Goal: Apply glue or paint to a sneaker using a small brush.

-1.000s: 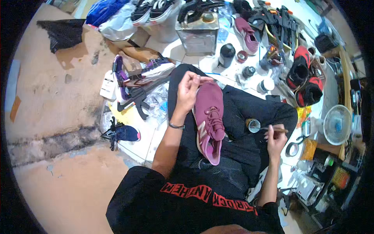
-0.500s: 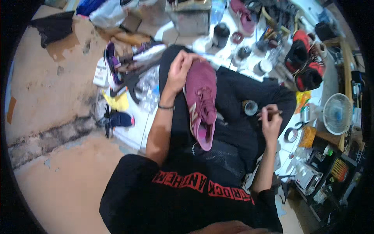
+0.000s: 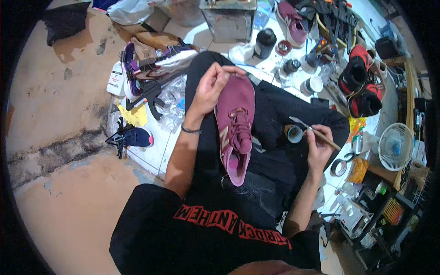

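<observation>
A maroon sneaker (image 3: 234,103) lies along my lap, toe pointing away and its pink-lined opening towards me. My left hand (image 3: 211,87) is closed at its toe, with bent fingers along the far edge; the fingertips' contact is partly hidden. In my right hand (image 3: 317,147) is a slim brush (image 3: 327,139) with a wooden handle, pinched between thumb and fingers. Its pale tip points up and left, just above a small open jar (image 3: 294,134) that sits on my dark-trousered right leg.
Beyond my knees stand a black bottle (image 3: 264,43), a white jar (image 3: 312,85) and another maroon sneaker (image 3: 292,24). Red-and-black shoes (image 3: 360,82) lie at the right, above a white basket fan (image 3: 395,145). Purple-and-white shoes (image 3: 131,73) and a dark blue shoe (image 3: 137,137) are at the left.
The brush has turned, its tip now showing up and left over the jar. My right hand has shifted little, and the view has moved slightly. My left hand stays at the sneaker's toe.
</observation>
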Tool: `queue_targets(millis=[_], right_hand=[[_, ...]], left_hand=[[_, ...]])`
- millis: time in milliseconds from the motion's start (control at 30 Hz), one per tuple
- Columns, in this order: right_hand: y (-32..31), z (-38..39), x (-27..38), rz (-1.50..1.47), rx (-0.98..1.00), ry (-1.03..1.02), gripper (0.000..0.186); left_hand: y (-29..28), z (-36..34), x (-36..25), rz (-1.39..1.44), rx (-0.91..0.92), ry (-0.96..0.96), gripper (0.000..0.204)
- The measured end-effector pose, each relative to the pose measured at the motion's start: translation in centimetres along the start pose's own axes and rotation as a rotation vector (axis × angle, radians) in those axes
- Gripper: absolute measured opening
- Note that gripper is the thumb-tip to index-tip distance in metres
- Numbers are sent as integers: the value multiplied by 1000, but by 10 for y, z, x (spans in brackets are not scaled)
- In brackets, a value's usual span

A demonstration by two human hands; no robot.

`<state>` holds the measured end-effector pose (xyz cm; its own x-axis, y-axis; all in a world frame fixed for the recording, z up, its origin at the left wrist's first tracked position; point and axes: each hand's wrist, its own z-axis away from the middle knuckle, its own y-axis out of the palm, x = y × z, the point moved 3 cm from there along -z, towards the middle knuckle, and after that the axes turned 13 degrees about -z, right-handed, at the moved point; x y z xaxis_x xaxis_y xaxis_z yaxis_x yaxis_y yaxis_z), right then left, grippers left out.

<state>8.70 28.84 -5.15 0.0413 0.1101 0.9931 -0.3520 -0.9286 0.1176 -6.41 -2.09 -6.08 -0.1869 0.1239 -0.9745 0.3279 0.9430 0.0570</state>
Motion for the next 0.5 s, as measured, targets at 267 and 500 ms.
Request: queue_targets(millis=[267, 500], right_hand=[[72, -46, 10, -185, 204, -30, 14], [139, -75, -4, -493, 226, -27, 13]], left_hand=[[0, -2, -2, 15, 32, -49, 21], [-5, 0, -3, -68, 52, 35, 26]])
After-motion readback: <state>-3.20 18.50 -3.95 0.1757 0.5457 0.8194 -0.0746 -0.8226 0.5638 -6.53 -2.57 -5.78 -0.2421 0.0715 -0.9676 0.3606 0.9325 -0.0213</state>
